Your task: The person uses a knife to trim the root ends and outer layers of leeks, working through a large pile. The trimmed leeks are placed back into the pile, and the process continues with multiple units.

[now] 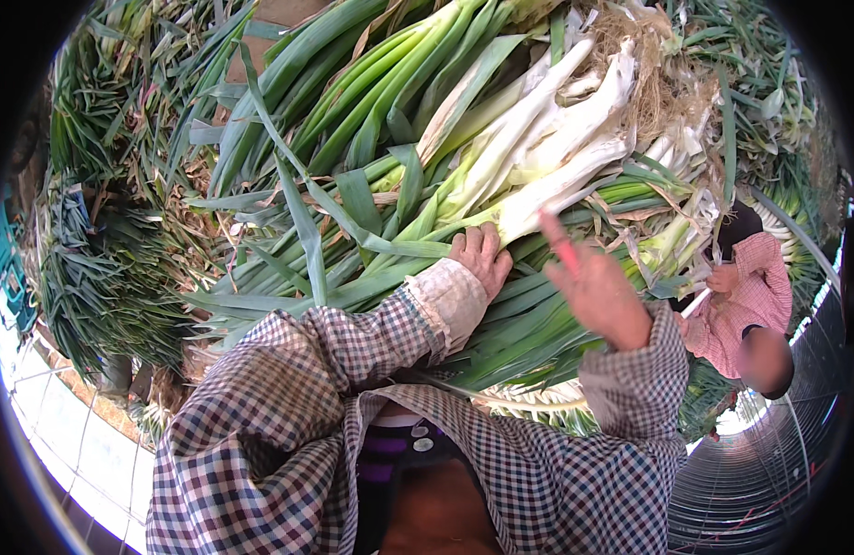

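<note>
A heap of leeks [524,152] lies before me, with white stalks and shaggy roots pointing to the upper right and green leaves to the left. My left hand [481,260] is closed around a leek where its white stalk turns green, near the middle of the view. Just right of it, my right hand [597,291] grips a small tool with a red handle [564,246], blurred; its far end is hard to make out. The tool's tip is close to the white stalk under it, and whether they touch I cannot tell.
Another person in a pink checked shirt [753,298] works at the right, holding a white stalk. Bundled leeks [108,284] stand at the left beside a green plastic crate [9,270]. More leeks [746,83] are piled at the upper right, and loose leaves lie around the heap.
</note>
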